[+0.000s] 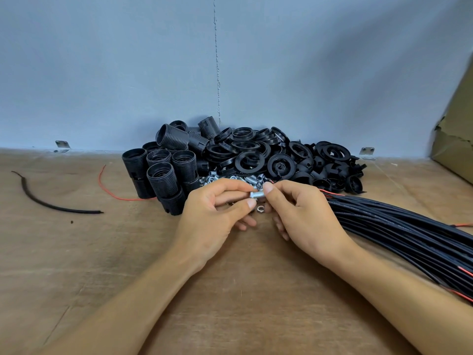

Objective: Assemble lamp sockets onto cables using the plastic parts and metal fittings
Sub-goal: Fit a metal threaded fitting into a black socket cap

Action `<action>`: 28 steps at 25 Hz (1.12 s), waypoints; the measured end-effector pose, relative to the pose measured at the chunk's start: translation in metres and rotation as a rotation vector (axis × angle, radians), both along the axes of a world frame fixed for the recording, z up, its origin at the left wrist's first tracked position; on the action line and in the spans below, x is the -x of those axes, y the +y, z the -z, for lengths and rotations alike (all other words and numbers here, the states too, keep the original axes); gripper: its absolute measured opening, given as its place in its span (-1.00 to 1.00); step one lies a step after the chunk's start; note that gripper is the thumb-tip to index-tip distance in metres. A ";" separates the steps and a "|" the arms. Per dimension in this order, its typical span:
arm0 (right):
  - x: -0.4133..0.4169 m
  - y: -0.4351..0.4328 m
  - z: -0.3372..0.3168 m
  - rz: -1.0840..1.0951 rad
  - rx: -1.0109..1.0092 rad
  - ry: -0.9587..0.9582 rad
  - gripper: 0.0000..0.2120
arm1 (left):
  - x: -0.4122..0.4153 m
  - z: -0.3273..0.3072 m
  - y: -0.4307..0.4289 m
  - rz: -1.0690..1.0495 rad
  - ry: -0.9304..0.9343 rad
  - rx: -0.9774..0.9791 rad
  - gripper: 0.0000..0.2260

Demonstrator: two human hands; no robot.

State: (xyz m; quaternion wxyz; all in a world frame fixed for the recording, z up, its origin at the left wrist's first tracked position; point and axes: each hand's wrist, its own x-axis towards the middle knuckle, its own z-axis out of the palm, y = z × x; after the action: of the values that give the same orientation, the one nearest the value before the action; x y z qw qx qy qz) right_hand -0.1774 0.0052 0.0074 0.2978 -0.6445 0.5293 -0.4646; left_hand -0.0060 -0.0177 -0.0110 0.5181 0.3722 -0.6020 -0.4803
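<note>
Item: metal fitting [257, 194], pinched at each end by curled fingers of my left hand [217, 208] and right hand [302, 213], above table [243, 290], near loose fittings heap [230, 179]; cables [396, 226] beside right hand

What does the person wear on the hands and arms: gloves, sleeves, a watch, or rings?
Nothing is worn. The left hand and the right hand have no gloves, and no rings show on the fingers. The left forearm and the right forearm are bare to the picture's edge: no sleeves, watch or bracelet. The nails that show are short and unpainted.
</note>
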 end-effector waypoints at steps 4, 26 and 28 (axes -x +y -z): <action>-0.001 0.002 0.001 -0.038 -0.056 -0.123 -0.71 | 0.004 0.000 0.001 -0.014 -0.025 0.025 -0.84; 0.000 -0.001 0.003 -0.126 -0.062 -0.127 -0.69 | 0.002 -0.003 0.002 -0.059 -0.126 -0.029 -0.69; 0.000 -0.002 0.003 -0.118 -0.065 -0.147 -0.70 | 0.002 -0.001 0.001 -0.058 -0.168 -0.040 -0.71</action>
State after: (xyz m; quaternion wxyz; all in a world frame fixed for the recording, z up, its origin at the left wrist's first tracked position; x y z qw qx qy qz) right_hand -0.1772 0.0037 0.0045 0.3836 -0.6286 0.4819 -0.4748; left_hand -0.0075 -0.0171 -0.0102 0.4721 0.4387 -0.6224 -0.4442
